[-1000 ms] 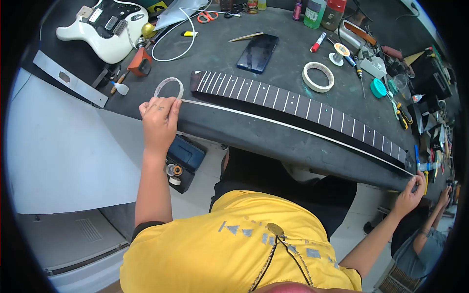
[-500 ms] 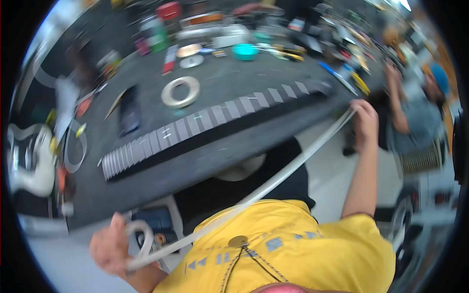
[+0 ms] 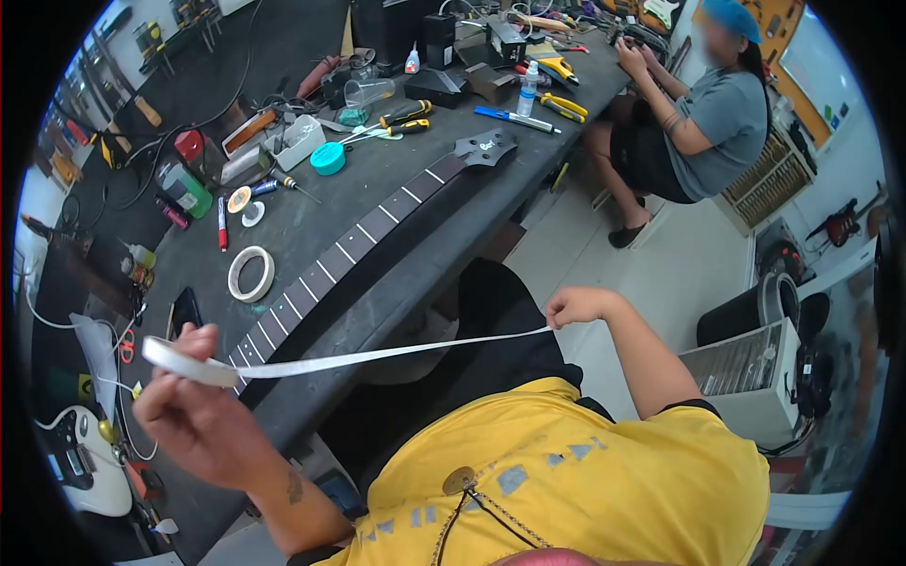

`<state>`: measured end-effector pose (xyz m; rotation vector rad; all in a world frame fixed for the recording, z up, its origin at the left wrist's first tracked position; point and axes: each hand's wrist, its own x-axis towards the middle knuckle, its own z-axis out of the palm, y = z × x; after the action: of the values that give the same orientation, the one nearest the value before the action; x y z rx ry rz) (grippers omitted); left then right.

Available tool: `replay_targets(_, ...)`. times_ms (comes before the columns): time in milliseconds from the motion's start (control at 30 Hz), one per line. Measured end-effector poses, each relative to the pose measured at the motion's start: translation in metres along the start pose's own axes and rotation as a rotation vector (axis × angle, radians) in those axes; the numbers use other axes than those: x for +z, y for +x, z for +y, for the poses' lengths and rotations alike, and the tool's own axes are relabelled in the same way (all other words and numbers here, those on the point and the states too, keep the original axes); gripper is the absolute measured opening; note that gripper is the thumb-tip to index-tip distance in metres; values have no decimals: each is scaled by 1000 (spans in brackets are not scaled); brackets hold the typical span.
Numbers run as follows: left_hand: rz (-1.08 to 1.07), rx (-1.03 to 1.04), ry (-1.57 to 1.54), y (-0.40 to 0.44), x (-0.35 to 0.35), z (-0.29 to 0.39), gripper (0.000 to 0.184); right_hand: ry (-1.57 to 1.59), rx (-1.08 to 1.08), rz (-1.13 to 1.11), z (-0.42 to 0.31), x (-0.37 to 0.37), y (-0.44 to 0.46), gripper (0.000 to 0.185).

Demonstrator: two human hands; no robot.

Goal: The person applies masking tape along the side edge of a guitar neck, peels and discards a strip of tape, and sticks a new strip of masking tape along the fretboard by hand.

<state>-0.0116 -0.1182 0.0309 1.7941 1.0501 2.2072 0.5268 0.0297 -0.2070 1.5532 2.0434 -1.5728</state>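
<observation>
My left hand (image 3: 212, 429) holds a roll of white masking tape (image 3: 189, 366) over the front edge of the bench. From the roll, a long tape strip (image 3: 377, 356) stretches across in front of my body. Its far end is pinched between the fingertips of my right hand (image 3: 580, 307), which is out past the bench edge. Beneath and beyond the strip, a guitar neck (image 3: 359, 236) lies along the bench, fretboard up, with a black headstock (image 3: 485, 148) at its far right end. My left hand hides part of the neck's near end.
Another tape roll (image 3: 251, 274) lies on the dark bench (image 3: 415, 274) behind the neck. Around it are a red marker (image 3: 223, 224), a teal lid (image 3: 327, 158), screwdrivers (image 3: 406, 115) and yellow pliers (image 3: 563, 107). A co-worker (image 3: 717, 113) sits at the right.
My left hand has risen with the tape roll, now over the bench edge. My right hand has moved down and left, still on the tape's end. The view has shifted and sharpened.
</observation>
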Motion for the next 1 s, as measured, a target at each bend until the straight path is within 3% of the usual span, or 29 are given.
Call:
replay_targets(33,-43,4,75,-6,11,-3,12,22,46,-17,4,2,-6,26)
replay_targets(200,-218,-72,174,-43,47,-9,20,-210,131,329,17,-14,-19,22)
replay_targets(267,-450,-28,493,-47,48,-12,18,-243,162,538,29,-27,-10,21)
replay_targets(367,-601,-92,714,-70,50,-34,10,-368,159,857,30,-52,2,22)
replay_targets(567,-669,-9,889,-93,46,-51,15,-99,90,863,-7,-103,-14,21)
replay_targets(667,-687,50,869,-89,46,-48,15,71,-85,891,-3,-124,-31,20)
replay_targets(700,-697,86,854,-95,38,-57,16,256,-156,863,-5,-130,-42,17)
replay_targets(767,-648,161,765,-96,36,-60,15,583,-284,784,-29,-138,-81,15)
replay_targets(800,-699,78,729,-93,40,-51,14,717,-521,825,-21,-140,-80,18)
replay_targets(867,-806,-70,623,-82,51,-24,13,862,-729,851,-31,-143,-91,19)
replay_targets(933,-1030,-280,281,-71,62,3,12,936,-773,934,-34,-150,-86,19)
replay_targets(967,-1145,-453,-98,-63,62,11,14,929,-785,1004,-33,-153,-75,19)
replay_targets(1000,-1103,-590,-462,-52,66,25,9,901,-683,1091,-45,-146,-65,19)
